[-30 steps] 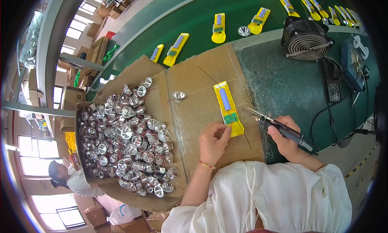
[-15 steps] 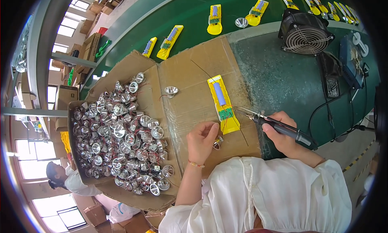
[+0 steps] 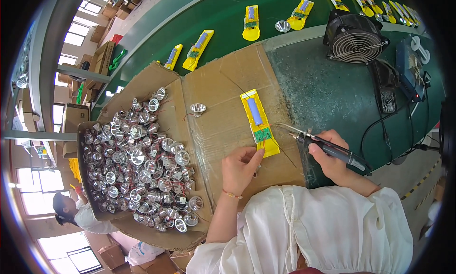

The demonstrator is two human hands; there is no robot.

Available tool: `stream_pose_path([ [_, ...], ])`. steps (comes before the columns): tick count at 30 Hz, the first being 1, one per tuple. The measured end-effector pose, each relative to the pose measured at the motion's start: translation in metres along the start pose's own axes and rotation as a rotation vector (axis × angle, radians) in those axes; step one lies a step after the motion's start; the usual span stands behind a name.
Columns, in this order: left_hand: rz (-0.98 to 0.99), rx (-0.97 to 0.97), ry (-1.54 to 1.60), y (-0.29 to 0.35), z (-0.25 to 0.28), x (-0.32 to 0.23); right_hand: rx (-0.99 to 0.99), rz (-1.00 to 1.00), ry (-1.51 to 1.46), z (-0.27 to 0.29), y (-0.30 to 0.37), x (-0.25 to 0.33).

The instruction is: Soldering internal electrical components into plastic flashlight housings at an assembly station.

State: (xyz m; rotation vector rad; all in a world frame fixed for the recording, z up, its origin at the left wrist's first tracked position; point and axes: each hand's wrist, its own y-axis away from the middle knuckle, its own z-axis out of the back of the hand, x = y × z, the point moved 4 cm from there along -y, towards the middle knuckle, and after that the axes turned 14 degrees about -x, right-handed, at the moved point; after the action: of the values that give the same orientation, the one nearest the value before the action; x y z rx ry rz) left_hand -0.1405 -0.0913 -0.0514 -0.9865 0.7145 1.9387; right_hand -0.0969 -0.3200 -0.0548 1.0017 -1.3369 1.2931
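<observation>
A yellow plastic housing (image 3: 271, 148) lies on the cardboard, holding a blue-violet cylindrical battery (image 3: 254, 111) and a small green circuit board (image 3: 262, 134). At its lower left edge, my left hand (image 3: 241, 168) has thumb and forefinger pinched on a thin wire by the board. A bit of a silvery reflector (image 3: 257, 171) peeks out beneath that hand, mostly hidden. My right hand (image 3: 329, 155) grips a soldering iron (image 3: 335, 152) with a black and grey handle. The iron's bent metal tip points left, just right of the board, apparently apart from it.
Left of the work, a cardboard box (image 3: 85, 179) holds many silvery reflectors (image 3: 137, 155); one loose reflector (image 3: 198, 108) lies on the cardboard sheet (image 3: 213, 84). Several yellow housings (image 3: 251, 29) line the green surface beyond. A black fan (image 3: 356, 43) and blue soldering station (image 3: 409, 69) stand right.
My left hand has moved slightly right, its fingertips now at the housing's lower edge, and covers more of the reflector. The soldering iron has hardly moved.
</observation>
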Motion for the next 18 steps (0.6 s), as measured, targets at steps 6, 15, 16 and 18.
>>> stream_pose_path([
  [6,-0.311,0.027,-0.34,-0.01,-0.013,-0.005,-0.034,0.082,0.092,0.024,-0.005,0.007],
  [15,-0.446,-0.045,-0.286,-0.143,-0.033,-0.064,-0.697,0.255,0.401,0.174,0.011,-0.005],
  [16,-0.464,-0.089,-0.329,-0.162,-0.037,-0.066,-0.722,0.282,0.379,0.184,0.014,-0.01],
  [18,-0.533,-0.076,-0.438,-0.189,-0.045,-0.085,-0.564,0.081,0.495,0.193,0.014,-0.016],
])
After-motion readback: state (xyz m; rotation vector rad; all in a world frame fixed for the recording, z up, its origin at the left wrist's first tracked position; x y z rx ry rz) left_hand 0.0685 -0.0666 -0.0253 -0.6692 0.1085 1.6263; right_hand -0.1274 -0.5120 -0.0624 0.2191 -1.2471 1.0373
